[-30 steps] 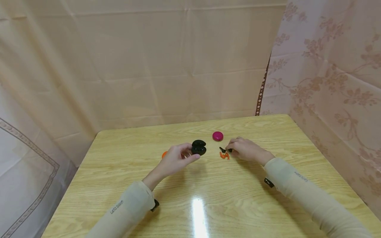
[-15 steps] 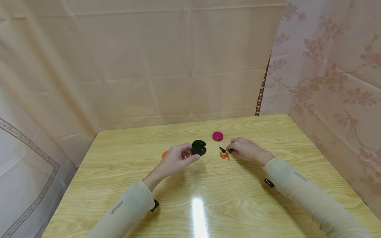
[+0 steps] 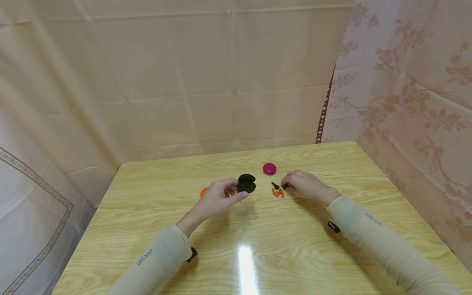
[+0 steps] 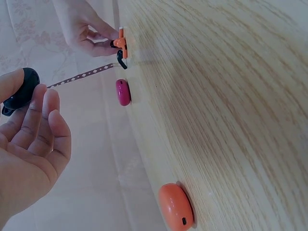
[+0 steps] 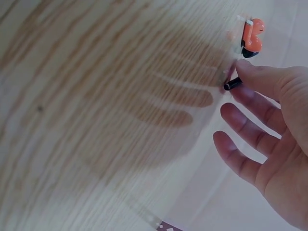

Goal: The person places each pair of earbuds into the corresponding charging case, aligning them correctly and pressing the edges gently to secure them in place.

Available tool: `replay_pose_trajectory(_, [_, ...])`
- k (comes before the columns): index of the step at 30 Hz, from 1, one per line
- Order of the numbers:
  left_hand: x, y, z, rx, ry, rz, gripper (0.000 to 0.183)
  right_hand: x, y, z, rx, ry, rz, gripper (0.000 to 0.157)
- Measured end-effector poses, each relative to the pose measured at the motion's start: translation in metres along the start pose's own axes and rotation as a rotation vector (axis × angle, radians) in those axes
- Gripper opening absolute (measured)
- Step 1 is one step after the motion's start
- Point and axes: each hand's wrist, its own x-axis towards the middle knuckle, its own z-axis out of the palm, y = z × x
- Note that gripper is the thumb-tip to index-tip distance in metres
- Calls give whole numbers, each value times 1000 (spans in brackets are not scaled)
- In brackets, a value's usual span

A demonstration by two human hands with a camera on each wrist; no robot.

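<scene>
Pinching a small black stemmed earbud (image 5: 234,83), the right hand (image 3: 304,187) sits just beside two glossy orange stemmed earbuds (image 5: 255,42) and another black earbud (image 3: 276,186) on the wood-grained table (image 3: 295,254); the left hand (image 3: 216,199) grips an open, rounded black case (image 3: 246,187) above it

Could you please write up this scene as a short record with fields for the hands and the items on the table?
Left hand: holds the open black earbud case above the table
Right hand: pinches a black earbud between thumb and forefinger
Loose black earbud: lies beside the orange earbuds
Orange earbuds: two, close together
Magenta case: closed, beyond the loose earbuds
Orange case: closed, partly hidden by the left hand in the head view
</scene>
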Motion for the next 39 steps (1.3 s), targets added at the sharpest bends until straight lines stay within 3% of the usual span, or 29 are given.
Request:
replay_pose_trajectory(11, [0, 0, 0, 11, -1, 3, 23, 2, -5, -4, 34, 32, -6, 20])
replay_pose_trajectory(23, [0, 1, -1, 12, -3, -5, 23, 6, -13, -11, 129, -9, 93, 23])
replay_pose_trajectory(31, [0, -1, 0, 5, 1, 0, 22, 11, -25, -20, 250, -10, 86, 24])
replay_pose_trajectory(39, [0, -3, 0, -10, -1, -5, 22, 18, -43, -31, 267, 7, 65, 21])
